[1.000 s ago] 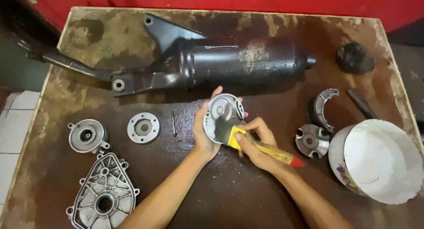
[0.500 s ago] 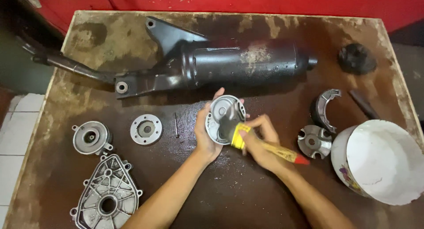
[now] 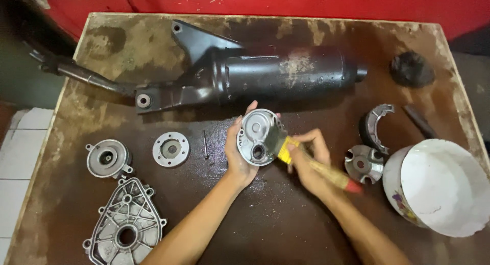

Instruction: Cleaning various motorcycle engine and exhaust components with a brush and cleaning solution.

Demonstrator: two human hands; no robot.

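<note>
My left hand (image 3: 236, 158) holds a round grey metal engine part (image 3: 256, 137) upright over the middle of the wet brown table (image 3: 286, 224). My right hand (image 3: 306, 160) grips a paintbrush (image 3: 326, 174) with a yellow ferrule and a wooden handle with a red tip. The dark bristles rest against the right face of the metal part. Both forearms reach in from the bottom edge.
A long black exhaust muffler (image 3: 265, 76) lies across the back. At the left sit a round flanged housing (image 3: 107, 159), a metal disc (image 3: 171, 149), a thin pin (image 3: 205, 144) and a ribbed cover (image 3: 125, 229). At the right: brake shoe (image 3: 375, 124), small hub (image 3: 362, 164), white bucket (image 3: 441, 186), dark lump (image 3: 412, 69).
The brush has shifted slightly against the metal part while my left hand keeps the part in about the same place. The view has moved a little.
</note>
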